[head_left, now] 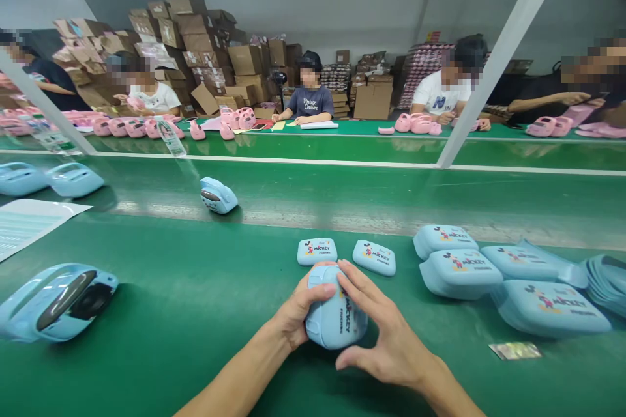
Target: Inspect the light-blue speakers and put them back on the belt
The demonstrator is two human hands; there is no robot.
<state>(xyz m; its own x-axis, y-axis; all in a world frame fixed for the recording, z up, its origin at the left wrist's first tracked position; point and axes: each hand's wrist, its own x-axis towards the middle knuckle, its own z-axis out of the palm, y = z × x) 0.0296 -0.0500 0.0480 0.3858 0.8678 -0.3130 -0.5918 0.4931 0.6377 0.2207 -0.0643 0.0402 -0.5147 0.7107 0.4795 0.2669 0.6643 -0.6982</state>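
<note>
While the left grip (292, 320) wraps the blue casing (319, 326), thumb laid on its grooved side, the right grip (386, 332) is spread wide, fingers resting on the casing's far end and thumb held away. The casing sits between them, over the green bench (171, 313). The step in hand seems to be seating or checking its printed face; a next move would call for a firm left hold and even right-hand pressure. Its plastic looks smooth and rounded. Just beyond lie 2 round-cornered printed panels (317, 251); rightward, nested stacks of blue shells (528, 309) and a shiny, flat packet (515, 350); leftward, a handled blue unit (59, 306) with a glossy dark inset
</note>
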